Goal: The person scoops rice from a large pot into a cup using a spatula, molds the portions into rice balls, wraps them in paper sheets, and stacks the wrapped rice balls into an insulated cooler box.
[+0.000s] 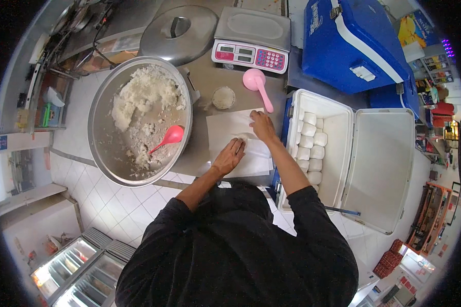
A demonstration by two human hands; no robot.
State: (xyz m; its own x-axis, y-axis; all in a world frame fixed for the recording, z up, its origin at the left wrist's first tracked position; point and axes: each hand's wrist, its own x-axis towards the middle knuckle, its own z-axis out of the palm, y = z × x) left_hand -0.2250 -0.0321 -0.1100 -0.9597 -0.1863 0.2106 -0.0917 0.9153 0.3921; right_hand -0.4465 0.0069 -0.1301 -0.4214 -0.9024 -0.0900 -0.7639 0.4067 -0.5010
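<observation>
Sheets of white paper (224, 126) lie on the steel table before me, with a small mound of rice (242, 136) partly showing between my hands. My left hand (229, 156) rests on the paper at the near side of the mound, fingers bent; whether it grips anything is unclear. At the paper's right upper part, my right hand (262, 124) touches the sheet with bent fingers. A small round container of rice (223, 98) stands just beyond the paper. Beside it lies a pink plastic scoop (254, 80). To the left, a large metal pot (100, 126) holds cooked rice (150, 88) and a red ladle (172, 135).
A digital scale (249, 55) and a metal lid (176, 34) lie at the back. On the right, an open cooler box (344, 153) holds several white wrapped packets (315, 152); its lid (380, 169) is swung outward. A blue cooler (353, 46) stands behind.
</observation>
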